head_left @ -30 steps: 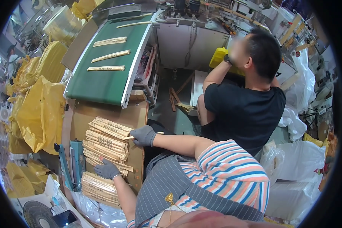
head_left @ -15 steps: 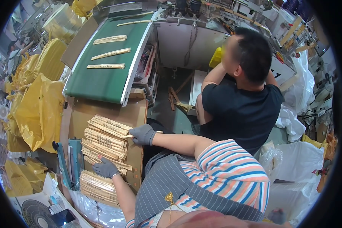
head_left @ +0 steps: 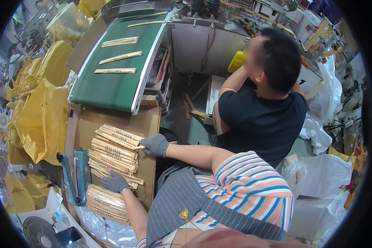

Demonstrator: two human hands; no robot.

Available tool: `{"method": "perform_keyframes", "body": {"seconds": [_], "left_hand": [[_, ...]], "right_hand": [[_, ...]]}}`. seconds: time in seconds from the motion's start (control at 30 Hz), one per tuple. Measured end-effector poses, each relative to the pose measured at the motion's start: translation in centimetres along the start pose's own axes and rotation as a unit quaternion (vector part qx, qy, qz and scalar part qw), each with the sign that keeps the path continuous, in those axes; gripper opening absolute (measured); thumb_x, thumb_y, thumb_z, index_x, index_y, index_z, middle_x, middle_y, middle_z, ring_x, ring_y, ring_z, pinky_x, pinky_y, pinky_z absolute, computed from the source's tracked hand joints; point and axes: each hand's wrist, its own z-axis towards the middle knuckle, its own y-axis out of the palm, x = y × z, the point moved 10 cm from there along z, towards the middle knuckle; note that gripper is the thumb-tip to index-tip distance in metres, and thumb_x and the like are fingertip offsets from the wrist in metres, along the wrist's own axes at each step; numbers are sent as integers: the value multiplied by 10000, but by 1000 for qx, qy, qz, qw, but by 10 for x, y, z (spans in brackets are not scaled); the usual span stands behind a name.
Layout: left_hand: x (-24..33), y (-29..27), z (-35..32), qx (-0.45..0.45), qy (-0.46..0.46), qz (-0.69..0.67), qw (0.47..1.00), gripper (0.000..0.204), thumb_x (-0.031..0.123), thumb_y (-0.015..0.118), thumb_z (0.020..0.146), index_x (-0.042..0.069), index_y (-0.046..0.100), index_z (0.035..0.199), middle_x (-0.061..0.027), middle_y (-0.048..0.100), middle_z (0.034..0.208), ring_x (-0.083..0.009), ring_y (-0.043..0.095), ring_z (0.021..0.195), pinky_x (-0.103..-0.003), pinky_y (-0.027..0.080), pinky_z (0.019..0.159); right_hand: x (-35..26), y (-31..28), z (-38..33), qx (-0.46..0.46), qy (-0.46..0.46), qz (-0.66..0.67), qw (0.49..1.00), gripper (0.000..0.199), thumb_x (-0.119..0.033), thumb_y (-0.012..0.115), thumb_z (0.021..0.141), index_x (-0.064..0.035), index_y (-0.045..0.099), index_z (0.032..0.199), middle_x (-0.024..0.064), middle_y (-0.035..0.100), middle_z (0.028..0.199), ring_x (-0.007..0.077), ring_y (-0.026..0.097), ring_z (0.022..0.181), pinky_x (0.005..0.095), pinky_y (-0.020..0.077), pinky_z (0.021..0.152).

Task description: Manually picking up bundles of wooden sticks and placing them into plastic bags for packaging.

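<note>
Long, narrow tan paper packets (head_left: 113, 149) with dark print lie in an overlapping stack on a brown board. My left hand (head_left: 115, 182), in a grey glove, rests with fingers stretched out on the lower edge of this stack. My right hand (head_left: 154, 146), also gloved in grey, is closed around a thin, light wooden stick (head_left: 173, 143) at the stack's right edge; the stick's ends poke out on both sides of the fist. Below my left hand sits a second pile of packets (head_left: 107, 203), under shiny clear film.
A green conveyor belt (head_left: 111, 89) carries several spaced packets beyond the board (head_left: 89, 118). Left of the stack stands a blue-grey metal device (head_left: 81, 173) with a lever. A co-worker in a black shirt (head_left: 260, 120) sits at right. Yellow sacks (head_left: 45, 124) crowd the left; a fan (head_left: 40, 233) stands lower left.
Both my hands stay almost in place. The co-worker's head has shifted slightly to the right. The packets on the belt have not visibly moved.
</note>
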Motion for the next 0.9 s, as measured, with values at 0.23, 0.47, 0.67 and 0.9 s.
{"method": "perform_keyframes", "body": {"seconds": [0.23, 0.47, 0.67, 0.9], "left_hand": [[1, 0, 1, -2, -2, -1, 1000, 706, 526, 386, 924, -118, 446, 1207, -289, 508, 1176, -406, 489, 1085, -452, 383, 944], [-2, 4, -1, -4, -7, 3, 1000, 712, 530, 379, 924, -119, 451, 1208, -286, 504, 1185, -406, 483, 1096, -450, 379, 953], [-2, 6, 0, -53, -25, 1, 998, 719, 530, 380, 922, -121, 442, 1222, -287, 482, 1222, -401, 457, 1141, -445, 361, 982], [-5, 5, -1, 15, -6, -21, 1000, 709, 550, 372, 911, -124, 497, 1095, -294, 519, 1132, -423, 482, 1068, -455, 374, 938]], "right_hand": [[2, 2, 0, 1, -2, -1, 1000, 189, -303, 565, 768, -116, 550, 797, 89, 610, 697, 304, 608, 607, 424, 464, 507], [3, 3, 1, -15, 5, -6, 1000, 204, -314, 575, 768, -114, 547, 796, 97, 611, 699, 312, 609, 614, 433, 465, 513], [4, 5, 1, -8, 2, -8, 1000, 217, -304, 587, 756, -101, 582, 835, 123, 625, 681, 324, 621, 600, 445, 476, 518], [2, 2, 0, -6, 3, 0, 1000, 221, -308, 589, 755, -101, 581, 833, 125, 627, 687, 326, 623, 610, 446, 478, 525]]}}
